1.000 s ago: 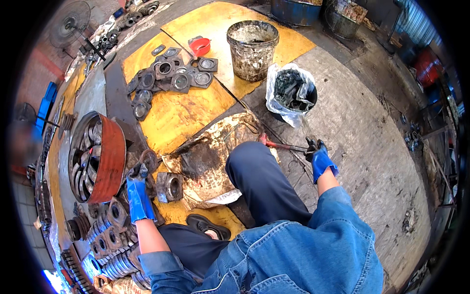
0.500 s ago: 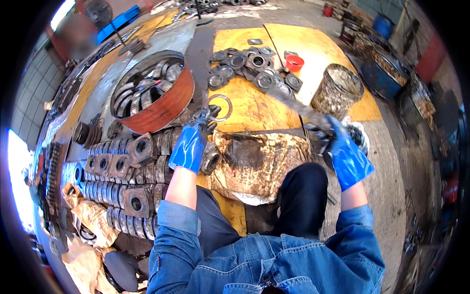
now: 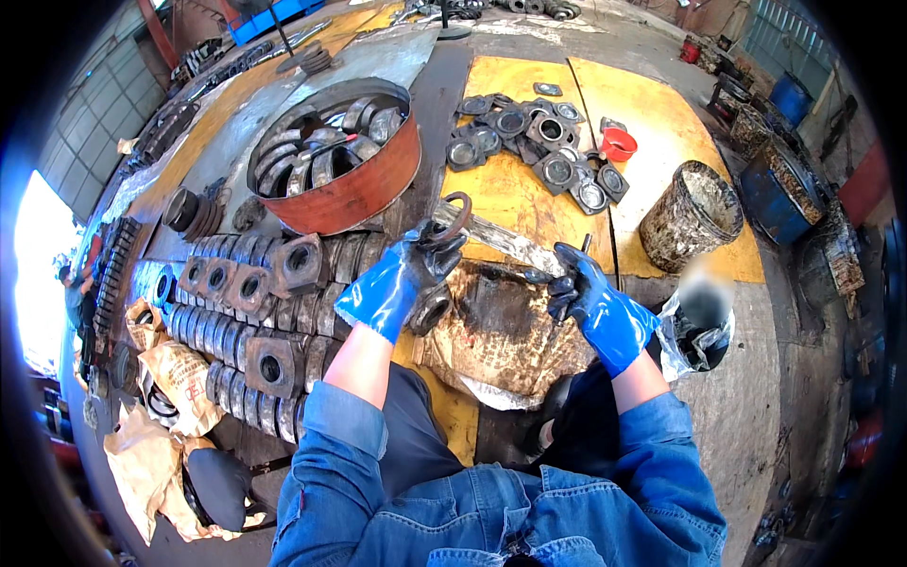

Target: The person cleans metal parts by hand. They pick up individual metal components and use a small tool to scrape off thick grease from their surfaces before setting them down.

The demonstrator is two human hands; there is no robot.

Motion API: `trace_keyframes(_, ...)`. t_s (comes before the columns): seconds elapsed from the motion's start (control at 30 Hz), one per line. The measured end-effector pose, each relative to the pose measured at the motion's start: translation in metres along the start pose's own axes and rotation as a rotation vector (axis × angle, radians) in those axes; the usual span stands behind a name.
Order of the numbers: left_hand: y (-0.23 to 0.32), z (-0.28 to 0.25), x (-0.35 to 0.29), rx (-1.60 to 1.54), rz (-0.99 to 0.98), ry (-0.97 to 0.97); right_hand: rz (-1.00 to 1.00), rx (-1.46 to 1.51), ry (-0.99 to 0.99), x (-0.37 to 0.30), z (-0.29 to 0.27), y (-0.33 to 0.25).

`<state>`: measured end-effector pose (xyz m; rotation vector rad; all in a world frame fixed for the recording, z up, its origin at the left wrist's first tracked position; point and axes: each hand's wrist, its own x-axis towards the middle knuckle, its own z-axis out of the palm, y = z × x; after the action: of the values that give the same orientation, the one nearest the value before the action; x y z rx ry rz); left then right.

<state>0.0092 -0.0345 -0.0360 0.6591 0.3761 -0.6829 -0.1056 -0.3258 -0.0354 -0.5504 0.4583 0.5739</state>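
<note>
My left hand (image 3: 422, 268), in a blue glove blackened at the fingers, is closed on a thin metal ring (image 3: 460, 210) that stands tilted, nearly edge-on. In my right hand (image 3: 602, 307), gloved the same way, is a long flat stick (image 3: 505, 237), pale and smeared with dark grime. Its far end reaches the ring; whether they touch I cannot tell. A short dark rod end (image 3: 588, 243) juts up beside the right fingers. Below both hands lies a stained sack (image 3: 510, 345) with a black greasy patch.
At left are rows of stacked metal rings (image 3: 203, 326) and square blocks with holes (image 3: 300, 265). A red-sided drum (image 3: 364, 192) holds large rings. Ahead lie several square plates (image 3: 551, 132) and a red cup (image 3: 619, 145). A grimy bucket (image 3: 675, 231) and a plastic bag (image 3: 682, 352) stand at right.
My right hand has swung left, bringing the stick from the right over to the ring. The ring has turned from face-on to nearly edge-on in my left hand. The view has shifted slightly.
</note>
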Motion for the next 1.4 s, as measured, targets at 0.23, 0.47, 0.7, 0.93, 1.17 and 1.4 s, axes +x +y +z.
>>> trace_keyframes(0.23, -0.008, -0.02, -0.014, 0.431, -0.038, -0.098, -0.169, 0.208, 0.197, 0.011, 0.011, 0.012)
trace_keyframes(0.47, -0.004, -0.012, -0.012, 0.882, 0.469, -0.151, -0.327, 0.1, 0.255, 0.022, 0.006, 0.017)
trace_keyframes(0.7, -0.02, -0.012, 0.015, 1.164, 0.643, -0.114, -0.303, 0.053, 0.251, 0.009, 0.034, 0.028)
trace_keyframes(0.93, -0.009, -0.037, 0.023, 0.958, 0.724, -0.114, -0.299, -0.07, 0.135, 0.016, 0.034, 0.028)
trace_keyframes(1.17, 0.006, -0.029, -0.015, 1.259, 0.674, -0.015, -0.608, -0.841, -0.086, 0.006, 0.016, 0.032)
trace_keyframes(1.4, 0.013, -0.039, -0.054, 1.874, 0.687, 0.148, -1.373, -2.301, 0.033, -0.034, 0.031, 0.05)
